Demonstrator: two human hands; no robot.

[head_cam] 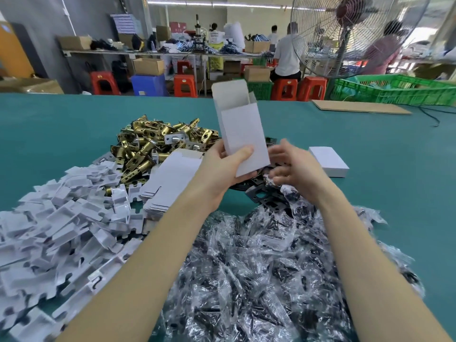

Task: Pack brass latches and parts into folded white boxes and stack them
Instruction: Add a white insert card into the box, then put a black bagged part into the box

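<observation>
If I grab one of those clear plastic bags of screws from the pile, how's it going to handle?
Probably floppy: the screw bags lie crumpled and sagging. The glossy film looks slippery. Likely heavy for their size, given the dark metal screws inside.

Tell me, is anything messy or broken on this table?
Nothing looks broken. The brass latches, white inserts and plastic screw bags lie in loose heaps, which seems normal here. The left hand holds an open white box upright.

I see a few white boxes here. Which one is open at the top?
The upright white box gripped in the left hand, top flaps up. The closed box lies flat on the table, and the stack of blanks is unfolded.
</observation>
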